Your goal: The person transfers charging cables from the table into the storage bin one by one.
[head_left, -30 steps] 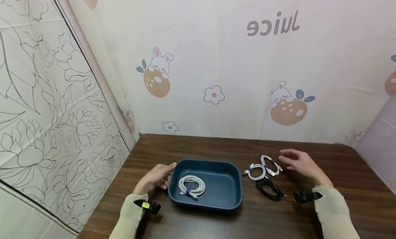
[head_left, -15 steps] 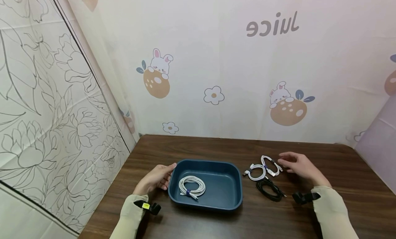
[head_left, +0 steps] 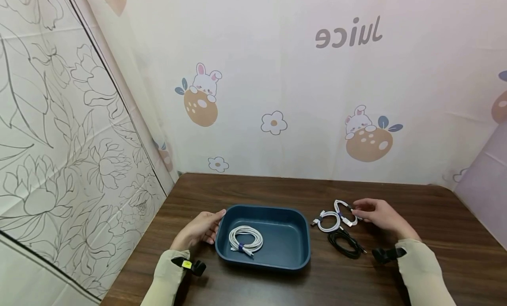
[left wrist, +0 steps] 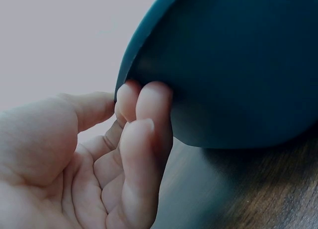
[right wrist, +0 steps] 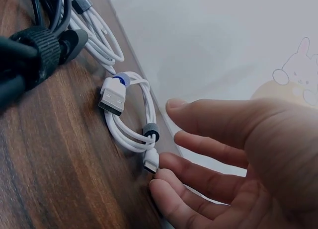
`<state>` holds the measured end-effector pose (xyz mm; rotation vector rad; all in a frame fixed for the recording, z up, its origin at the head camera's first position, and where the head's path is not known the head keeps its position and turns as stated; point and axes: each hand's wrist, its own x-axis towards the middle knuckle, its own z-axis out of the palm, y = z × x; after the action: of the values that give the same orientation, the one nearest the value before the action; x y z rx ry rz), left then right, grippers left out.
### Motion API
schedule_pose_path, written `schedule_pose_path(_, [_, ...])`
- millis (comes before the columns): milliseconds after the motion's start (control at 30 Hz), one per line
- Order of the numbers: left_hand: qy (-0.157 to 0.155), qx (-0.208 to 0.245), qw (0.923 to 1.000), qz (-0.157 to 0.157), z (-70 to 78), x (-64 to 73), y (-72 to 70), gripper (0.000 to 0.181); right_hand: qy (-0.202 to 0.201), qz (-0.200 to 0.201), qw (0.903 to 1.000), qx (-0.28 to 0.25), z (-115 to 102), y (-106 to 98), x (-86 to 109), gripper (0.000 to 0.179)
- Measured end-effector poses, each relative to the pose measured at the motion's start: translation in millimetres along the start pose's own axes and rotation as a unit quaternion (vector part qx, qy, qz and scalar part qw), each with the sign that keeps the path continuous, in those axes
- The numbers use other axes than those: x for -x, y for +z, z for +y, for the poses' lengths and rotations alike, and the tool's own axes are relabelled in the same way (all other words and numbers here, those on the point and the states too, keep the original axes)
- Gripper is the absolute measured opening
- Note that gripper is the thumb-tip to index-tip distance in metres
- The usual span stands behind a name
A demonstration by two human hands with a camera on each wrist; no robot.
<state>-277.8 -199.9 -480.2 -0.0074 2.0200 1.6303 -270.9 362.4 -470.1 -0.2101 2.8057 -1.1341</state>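
At the left end of the dark blue tray (head_left: 269,267), my left hand (head_left: 201,229) pinches the rim, thumb on top and fingers bent against the outer wall in the left wrist view. Inside the tray lies a coiled white cable (head_left: 257,241) with a blue tie. My right hand (head_left: 382,215) is beside a coiled white USB cable (right wrist: 117,132), thumb and fingers spread apart. In the right wrist view its fingertips (right wrist: 161,187) are right at the cable's small connector. Another white cable (head_left: 328,229) and a black cable (head_left: 334,244), both coiled, lie to its left.
The dark wooden table (head_left: 253,293) bears the tray and cables. A printed curtain (head_left: 309,143) hangs along its back edge, and a floral sheet (head_left: 79,134) stands on the left.
My right hand has moved left and slightly nearer, to the edge of the white USB cable. My left hand and the tray hold their place.
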Motion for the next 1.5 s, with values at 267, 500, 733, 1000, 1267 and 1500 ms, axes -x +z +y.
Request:
schedule_pose_path(267, [0.000,0.000,1.0000,0.001,-0.3,-0.5,-0.1,0.054,-0.012,0.012,0.9990,0.042,1.3,1.1,-0.4,0.043])
schedule_pose_path(500, [0.000,-0.002,1.0000,0.000,-0.1,-0.5,0.0,0.054,-0.002,0.000,0.9989,0.047,-0.4,0.5,-0.8,0.039])
schedule_pose_path(733, [-0.001,-0.001,1.0000,0.000,-0.8,-0.7,0.0,0.053,0.000,0.001,0.9987,0.051,0.7,5.1,-2.3,0.035])
schedule_pose_path(1000, [-0.002,0.001,1.0000,0.001,-1.3,-1.3,-0.1,0.054,0.005,0.006,0.9987,0.051,1.5,6.7,-4.1,0.029])
schedule_pose_path(1267, [-0.002,0.000,1.0000,0.002,-0.8,-0.8,-0.3,0.054,0.003,0.015,0.9978,0.064,1.5,6.0,-4.4,0.020])
schedule_pose_path(1500, [0.000,-0.002,1.0000,0.001,-1.0,-1.0,0.0,0.054,0.003,0.020,0.9971,0.073,1.5,3.9,-2.6,0.017])
